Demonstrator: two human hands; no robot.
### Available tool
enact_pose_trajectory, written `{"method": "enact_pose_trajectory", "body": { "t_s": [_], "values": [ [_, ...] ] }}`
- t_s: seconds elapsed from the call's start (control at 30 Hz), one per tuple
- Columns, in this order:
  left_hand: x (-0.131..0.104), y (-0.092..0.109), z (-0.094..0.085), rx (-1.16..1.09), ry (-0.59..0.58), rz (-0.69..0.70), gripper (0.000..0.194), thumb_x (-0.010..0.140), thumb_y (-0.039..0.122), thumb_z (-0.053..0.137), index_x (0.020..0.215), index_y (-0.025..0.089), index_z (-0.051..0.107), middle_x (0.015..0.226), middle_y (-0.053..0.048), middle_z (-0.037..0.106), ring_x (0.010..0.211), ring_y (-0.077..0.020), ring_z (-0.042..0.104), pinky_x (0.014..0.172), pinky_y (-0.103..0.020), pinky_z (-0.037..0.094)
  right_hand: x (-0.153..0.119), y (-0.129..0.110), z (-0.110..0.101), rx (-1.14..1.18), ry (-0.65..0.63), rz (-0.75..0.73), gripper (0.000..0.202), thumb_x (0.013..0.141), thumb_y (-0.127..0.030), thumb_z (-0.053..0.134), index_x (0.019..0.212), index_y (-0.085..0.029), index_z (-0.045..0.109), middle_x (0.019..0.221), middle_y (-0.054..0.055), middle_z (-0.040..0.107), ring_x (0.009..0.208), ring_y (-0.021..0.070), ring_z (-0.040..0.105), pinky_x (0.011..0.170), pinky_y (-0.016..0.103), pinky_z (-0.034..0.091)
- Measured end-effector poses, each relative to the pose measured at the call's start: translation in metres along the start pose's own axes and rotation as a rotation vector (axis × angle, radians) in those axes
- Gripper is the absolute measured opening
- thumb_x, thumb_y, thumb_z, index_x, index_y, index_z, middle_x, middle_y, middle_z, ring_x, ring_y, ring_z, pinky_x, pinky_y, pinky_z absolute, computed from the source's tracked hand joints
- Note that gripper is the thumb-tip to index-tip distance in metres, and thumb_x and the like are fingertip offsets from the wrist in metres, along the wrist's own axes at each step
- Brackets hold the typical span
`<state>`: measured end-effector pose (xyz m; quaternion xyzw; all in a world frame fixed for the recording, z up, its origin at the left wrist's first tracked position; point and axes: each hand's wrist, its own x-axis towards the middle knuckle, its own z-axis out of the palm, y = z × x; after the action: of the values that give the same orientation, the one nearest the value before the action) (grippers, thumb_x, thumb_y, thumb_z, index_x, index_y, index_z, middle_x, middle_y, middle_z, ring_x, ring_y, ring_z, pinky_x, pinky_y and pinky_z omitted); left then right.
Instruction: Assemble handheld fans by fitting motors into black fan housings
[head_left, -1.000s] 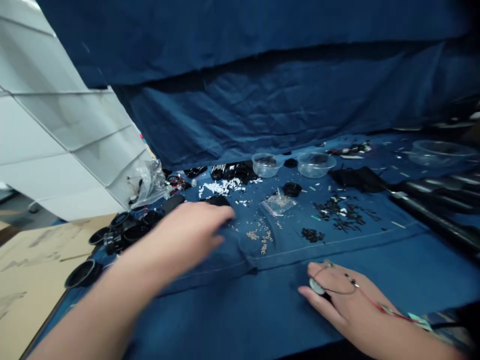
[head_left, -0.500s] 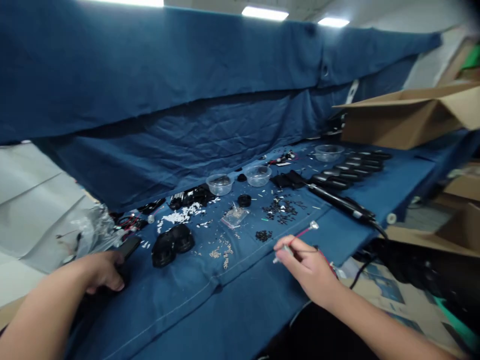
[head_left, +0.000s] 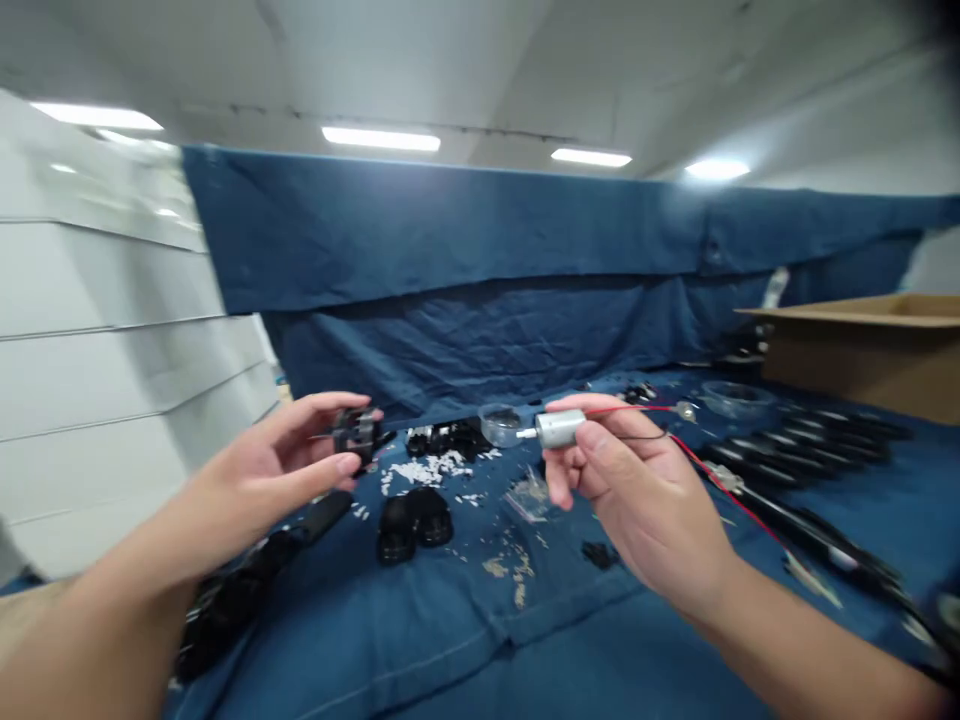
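The right hand (head_left: 645, 490) has its grip closed on a silver cylindrical metal motor (head_left: 559, 428), thumb on the near side, above the blue cloth-covered worktop (head_left: 420, 640) and to the right of the pile of small white pieces (head_left: 431, 468). The motor's long axis lies nearly level across the view; its narrow white tip (head_left: 526, 434) points left, towards the other hand, and a red wire (head_left: 634, 408) and a dark wire trail from the opposite end. Left of the pile and raised, the left hand (head_left: 281, 450) grips a short black plastic part (head_left: 355, 432) between thumb and fingers; blur hides which way it faces. Nearer the person than the pile sits a black two-lobed piece (head_left: 414, 522); well to its right stands a brown cardboard box (head_left: 862, 365).
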<state>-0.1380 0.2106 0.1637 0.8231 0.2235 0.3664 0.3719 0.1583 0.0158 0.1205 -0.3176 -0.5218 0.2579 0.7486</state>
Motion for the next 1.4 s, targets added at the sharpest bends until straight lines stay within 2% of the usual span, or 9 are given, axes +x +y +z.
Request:
{"method": "enact_pose_trajectory", "body": {
  "t_s": [0.13,0.33,0.5,0.63,0.8,0.97,1.1,1.23,1.4],
  "values": [
    [-0.018,0.035,0.026,-0.365,-0.089,0.199,0.049,0.100,0.036,0.084,0.146,0.033,0.068,0.153,-0.011,0.069,0.102,-0.0216,0.079,0.083,-0.030,0.070,0.031,0.002,0.052,0.004,-0.106,-0.149,0.029,0.102,-0.050,0.083,0.117,-0.026,0.081,0.084,-0.001,0.072,0.075,0.0056,0.071,0.075,0.015,0.061],
    [-0.025,0.032,0.018,-0.527,-0.087,0.261,0.046,0.105,0.038,0.076,0.149,0.034,0.062,0.156,-0.010,0.062,0.109,-0.0237,0.077,0.082,-0.033,0.069,0.030,0.014,0.095,-0.146,-0.115,-0.323,0.023,0.101,-0.040,0.084,0.120,-0.026,0.081,0.099,0.002,0.079,0.082,0.0091,0.075,0.076,0.017,0.065],
    [-0.023,0.032,0.004,0.111,-0.355,-0.053,0.049,0.096,0.046,0.080,0.139,0.032,0.062,0.115,-0.003,0.073,0.096,-0.0205,0.072,0.079,-0.030,0.060,0.006,0.025,0.048,-0.498,-0.270,-0.292,0.017,0.106,-0.037,0.076,0.120,-0.026,0.079,0.101,0.002,0.077,0.084,0.0101,0.074,0.077,0.018,0.062],
    [-0.012,0.016,0.036,0.802,-0.687,-0.347,0.046,0.080,0.040,0.081,0.126,0.037,0.075,0.103,0.001,0.079,0.087,-0.0261,0.075,0.066,-0.032,0.052,-0.059,0.034,-0.026,-0.802,-0.552,0.067,0.024,0.103,-0.036,0.077,0.125,-0.025,0.080,0.112,0.007,0.074,0.105,0.0165,0.073,0.097,0.027,0.060],
    [-0.005,-0.018,0.109,0.944,-0.808,-0.385,0.047,0.070,0.019,0.084,0.117,0.024,0.082,0.110,-0.012,0.083,0.095,-0.0377,0.079,0.074,-0.040,0.059,-0.146,0.044,-0.077,-0.266,-0.093,0.674,0.036,0.097,-0.051,0.084,0.111,-0.019,0.077,0.096,0.007,0.066,0.086,0.0134,0.063,0.077,0.024,0.053],
    [-0.018,-0.022,0.154,1.048,-0.820,-0.224,0.037,0.091,0.017,0.072,0.128,0.013,0.076,0.125,-0.024,0.076,0.114,-0.0499,0.075,0.085,-0.059,0.064,-0.165,0.048,-0.082,-0.030,0.184,0.696,0.060,0.100,-0.081,0.056,0.100,-0.022,0.061,0.079,-0.002,0.035,0.065,0.0075,0.034,0.061,0.020,0.040],
    [-0.038,-0.005,0.190,0.840,-0.806,0.136,0.027,0.111,0.020,0.050,0.127,0.025,0.073,0.125,-0.011,0.075,0.120,-0.0337,0.072,0.101,-0.051,0.061,-0.160,0.049,-0.084,-0.161,0.163,0.659,0.062,0.098,-0.082,0.060,0.109,-0.022,0.065,0.081,0.000,0.048,0.068,0.0091,0.043,0.065,0.024,0.048],
    [-0.065,-0.015,0.233,0.415,-0.498,0.504,0.025,0.117,0.024,0.047,0.130,0.022,0.068,0.127,-0.008,0.075,0.114,-0.0250,0.072,0.100,-0.041,0.061,-0.160,0.054,-0.086,-0.481,0.015,0.576,0.046,0.101,-0.059,0.076,0.115,-0.016,0.073,0.101,0.008,0.070,0.089,0.0140,0.063,0.086,0.027,0.056],
    [-0.090,-0.048,0.257,0.375,-0.416,0.634,0.015,0.113,0.018,0.054,0.120,0.018,0.067,0.118,-0.007,0.078,0.100,-0.0235,0.071,0.087,-0.039,0.062,-0.167,0.053,-0.088,-0.845,-0.175,0.430,0.021,0.102,-0.036,0.073,0.100,-0.016,0.074,0.099,0.007,0.073,0.089,0.0153,0.064,0.086,0.029,0.052]
  ]
}}
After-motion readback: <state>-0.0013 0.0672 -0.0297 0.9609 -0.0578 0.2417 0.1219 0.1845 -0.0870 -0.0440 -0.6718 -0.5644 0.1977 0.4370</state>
